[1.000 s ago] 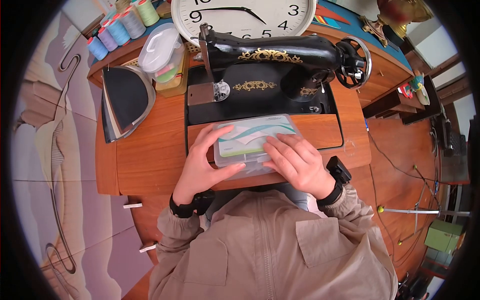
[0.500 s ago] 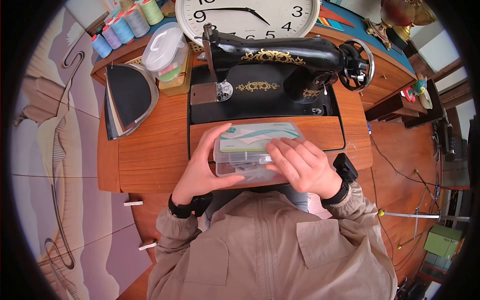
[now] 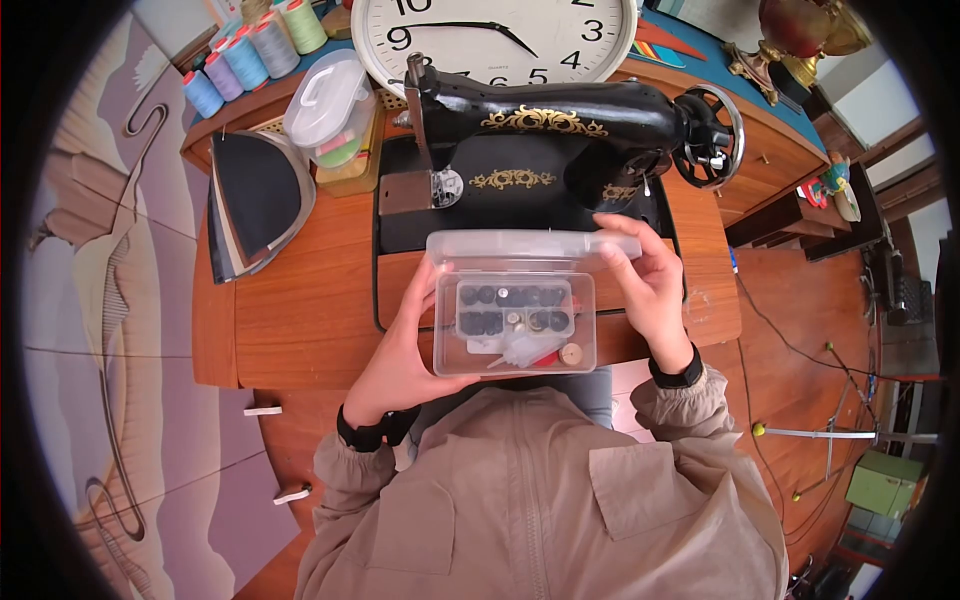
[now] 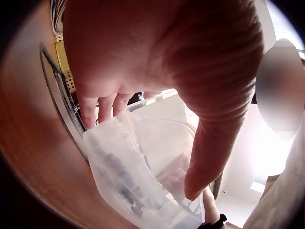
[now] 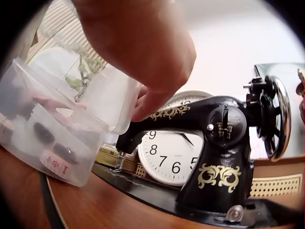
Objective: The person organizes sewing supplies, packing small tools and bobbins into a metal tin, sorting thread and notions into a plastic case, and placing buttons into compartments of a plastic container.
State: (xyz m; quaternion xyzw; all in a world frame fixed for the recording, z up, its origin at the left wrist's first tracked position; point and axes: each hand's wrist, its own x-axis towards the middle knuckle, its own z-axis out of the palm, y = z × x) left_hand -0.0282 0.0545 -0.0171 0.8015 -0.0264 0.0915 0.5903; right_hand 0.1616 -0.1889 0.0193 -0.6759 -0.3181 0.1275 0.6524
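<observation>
A clear plastic box point(image 3: 452, 357) stands at the front of the wooden table with its hinged lid point(image 3: 520, 246) raised along the back edge. Inside lie a small divided tray point(image 3: 514, 307) of dark round bobbins, a crumpled clear bag point(image 3: 528, 349), something red and a wooden-looking spool point(image 3: 571, 354). My left hand point(image 3: 398, 345) grips the box's left side, thumb along the front wall and fingers toward the back, also plain in the left wrist view. With thumb and fingers my right hand point(image 3: 648, 285) pinches the right end of the lid.
Right behind the box stands a black sewing machine point(image 3: 545, 110), its handwheel point(image 3: 708, 137) to the right. A round clock point(image 3: 480, 45) leans behind it. Dark fabric pieces point(image 3: 258, 195), a lidded tub point(image 3: 325, 105) and several thread spools point(image 3: 240, 55) are at the left.
The lid was down on the box a second ago; my right hand has lifted its front edge up and back, exposing the contents. My left hand has stayed on the box's left side.
</observation>
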